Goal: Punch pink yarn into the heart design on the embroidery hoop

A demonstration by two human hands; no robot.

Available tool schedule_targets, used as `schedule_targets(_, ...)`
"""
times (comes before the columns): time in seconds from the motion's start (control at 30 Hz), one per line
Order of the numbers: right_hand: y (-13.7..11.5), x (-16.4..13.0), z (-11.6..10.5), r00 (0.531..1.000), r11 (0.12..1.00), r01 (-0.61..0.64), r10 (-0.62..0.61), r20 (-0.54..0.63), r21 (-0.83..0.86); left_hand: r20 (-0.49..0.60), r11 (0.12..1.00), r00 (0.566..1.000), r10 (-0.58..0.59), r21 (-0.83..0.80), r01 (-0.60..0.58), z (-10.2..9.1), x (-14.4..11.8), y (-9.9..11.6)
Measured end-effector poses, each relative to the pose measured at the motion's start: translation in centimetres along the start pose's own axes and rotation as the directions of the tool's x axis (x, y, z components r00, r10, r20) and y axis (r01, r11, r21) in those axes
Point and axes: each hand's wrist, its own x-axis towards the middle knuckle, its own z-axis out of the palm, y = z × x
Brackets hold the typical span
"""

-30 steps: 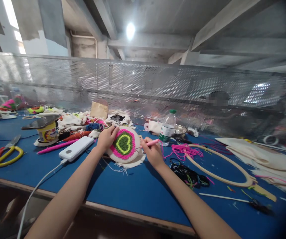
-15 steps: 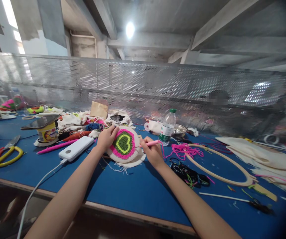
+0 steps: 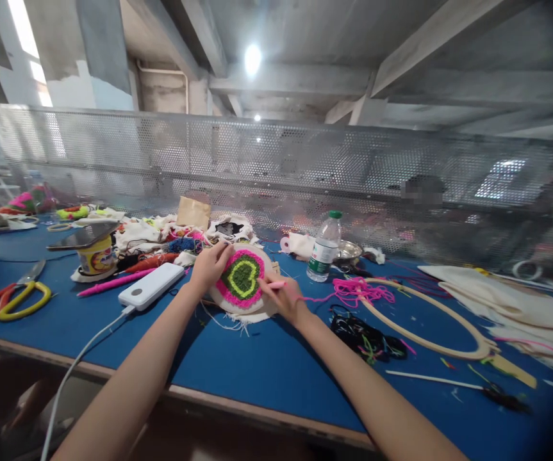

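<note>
— What lay at the left of the blue table?

— Scissors with yellow handles, then a white power bank on its cable, both well apart from the work.

— And the hands?

— The left hand gripped the upper left rim of the small hoop, which was propped tilted on the table. The right hand was closed round a pink punch needle, its tip at the pink border of the tufted heart.

— So which step?

— Filling the pink ring, I judged. The next punch called for slack in the pink yarn trailing right, beside the large hoop.
</note>
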Motion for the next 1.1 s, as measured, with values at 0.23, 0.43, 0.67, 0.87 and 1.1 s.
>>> schedule_targets(0.23, 0.1, -0.3, -0.8, 0.945, 0.969, -0.143, 0.195, -0.264, 0.203, 0.032, 0.999, 0.999, -0.035, 0.014, 0.035, 0.4, 0.4, -0.4)
schedule_targets(0.43, -0.2, -0.4, -1.5, 0.92, 0.97, -0.158, 0.212, -0.331, 0.183, 0.034, 0.998, 0.999, -0.043, 0.039, 0.041, 0.4, 0.3, -0.4)
schedule_targets(0.67, -0.5, -0.5, -1.7, 0.932, 0.974, -0.125, 0.18, -0.314, 0.188, 0.054, 0.994, 0.997, -0.063, 0.095, 0.057, 0.3, 0.3, -0.4)
schedule_targets(0.87, -0.4, -0.5, -1.6, 0.963, 0.992, -0.088, 0.108, -0.249, 0.091, 0.042, 0.993, 0.998, -0.052, 0.105, 0.048, 0.2, 0.2, -0.2)
schedule_targets(1.1, -0.1, 0.3, -0.4, 1.0, 0.999, -0.014, 0.013, -0.023, -0.042, 0.024, 0.996, 1.0, 0.008, 0.086, -0.01, 0.0, 0.1, 0.2)
